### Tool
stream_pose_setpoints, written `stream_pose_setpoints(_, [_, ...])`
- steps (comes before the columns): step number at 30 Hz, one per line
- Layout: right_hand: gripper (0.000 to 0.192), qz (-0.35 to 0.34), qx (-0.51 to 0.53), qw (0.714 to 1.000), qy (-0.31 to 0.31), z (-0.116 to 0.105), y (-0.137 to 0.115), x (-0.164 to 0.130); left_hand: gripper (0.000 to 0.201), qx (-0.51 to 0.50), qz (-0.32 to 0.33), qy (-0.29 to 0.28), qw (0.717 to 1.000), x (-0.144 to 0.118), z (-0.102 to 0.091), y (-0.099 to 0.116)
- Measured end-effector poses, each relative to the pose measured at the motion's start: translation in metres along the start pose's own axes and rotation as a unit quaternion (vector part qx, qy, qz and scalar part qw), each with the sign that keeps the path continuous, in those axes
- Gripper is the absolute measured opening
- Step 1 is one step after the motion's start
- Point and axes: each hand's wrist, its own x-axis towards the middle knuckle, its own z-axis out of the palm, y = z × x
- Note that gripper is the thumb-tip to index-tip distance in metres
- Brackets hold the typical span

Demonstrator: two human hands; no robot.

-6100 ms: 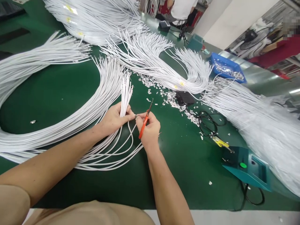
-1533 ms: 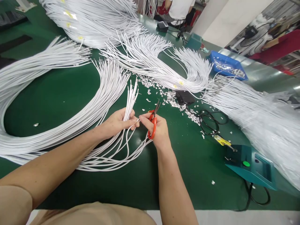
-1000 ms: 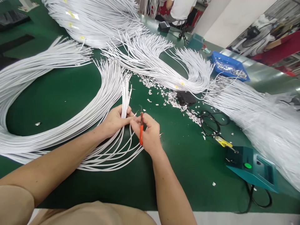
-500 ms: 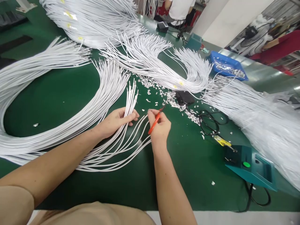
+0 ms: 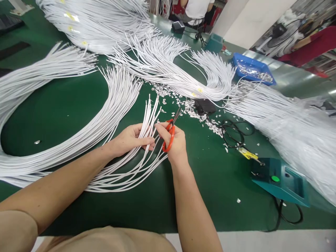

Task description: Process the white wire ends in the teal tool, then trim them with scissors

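Observation:
My left hand is closed around a small bunch of white cables, whose tips point up and away from me. Red-handled scissors rest in my right hand, blades pointing away. The thumb and fingertips of that hand also pinch at a cable beside the bunch. Several loose cables curve below both hands, some running under my right hand. To the left lies a thick looped bundle of white cables, its ends fanned out beyond my left hand.
Silvery scraps litter the green table around a black box. At the right stands a teal device with a green button. A blue tray and plastic-wrapped cables lie beyond. Other people are farther back.
My right hand has moved left, up against the bunch in my left hand. The scissors have turned, so their handle loops and blades show more. Some cables have shifted towards the bunch.

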Motion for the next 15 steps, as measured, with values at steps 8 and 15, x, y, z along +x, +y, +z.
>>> stream_pose_setpoints(8, [0.019, 0.066, 0.08, 0.99, -0.094, 0.0037, 0.0033, 0.0004, 0.026, -0.067, 0.036, 0.056, 0.996, 0.0043, -0.0035, 0.0003])
stream_pose_setpoints(15, [0.019, 0.063, 0.106, 0.987, -0.1, 0.0069, 0.0044, -0.0002, 0.027, -0.057, 0.042, 0.039, 0.997, 0.0028, -0.0038, 0.0031])
